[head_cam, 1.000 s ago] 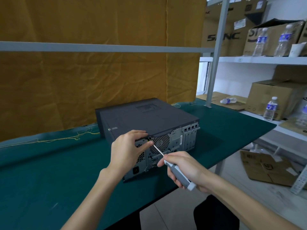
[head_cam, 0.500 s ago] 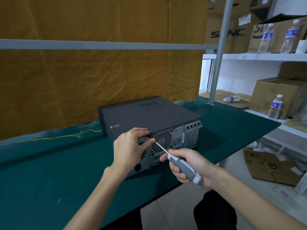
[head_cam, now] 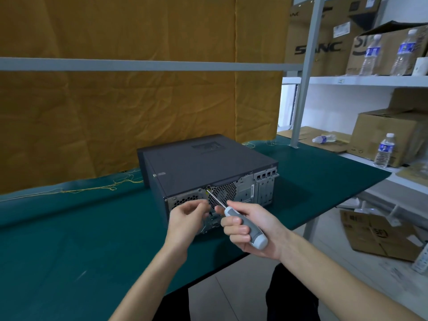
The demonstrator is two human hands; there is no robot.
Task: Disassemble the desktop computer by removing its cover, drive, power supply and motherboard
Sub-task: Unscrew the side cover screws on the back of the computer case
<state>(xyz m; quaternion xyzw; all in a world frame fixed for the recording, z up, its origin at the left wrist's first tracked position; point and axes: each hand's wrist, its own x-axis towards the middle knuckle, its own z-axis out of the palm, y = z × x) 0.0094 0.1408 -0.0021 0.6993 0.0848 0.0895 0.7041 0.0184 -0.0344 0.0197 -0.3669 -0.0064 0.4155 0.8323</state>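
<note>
Head view, nearest first: my right hand (head_cam: 251, 230) wraps around the screwdriver (head_cam: 240, 222), whose handle is smooth grey and white plastic, rounded at the butt, with a thin bright steel shaft running up and left. The tip meets a small screw (head_cam: 209, 187) at the top edge of the computer's rear panel. My left hand (head_cam: 185, 216) hovers just beside the shaft in front of the panel, fingers loosely curled with the thumb close to the fingertips; it is blurred, and I cannot tell whether that grip holds anything.

Half a second ago my left hand was up at the cover's rear edge, fingers resting on it beside the screw; now it is lower and off the case, while my right hand keeps the same hold with the tip still at the screw.

The desktop computer (head_cam: 203, 167) lies flat on the table (head_cam: 69, 228), which is covered in dark green felt-like cloth, rear panel facing me. Its cover (head_cam: 196, 163) is matt dark grey sheet metal, boxy, still on, with a small vent grid near the far end. The rear panel is bare silver metal with honeycomb perforations over a round fan and slotted brackets at the right.

Behind it loose yellow threads (head_cam: 92, 187) trail across the cloth, then a creased mustard fabric backdrop (head_cam: 139, 100). At the right, white metal shelves (head_cam: 370, 79) carry brown cardboard boxes (head_cam: 389, 135) and clear plastic water bottles (head_cam: 384, 150).
</note>
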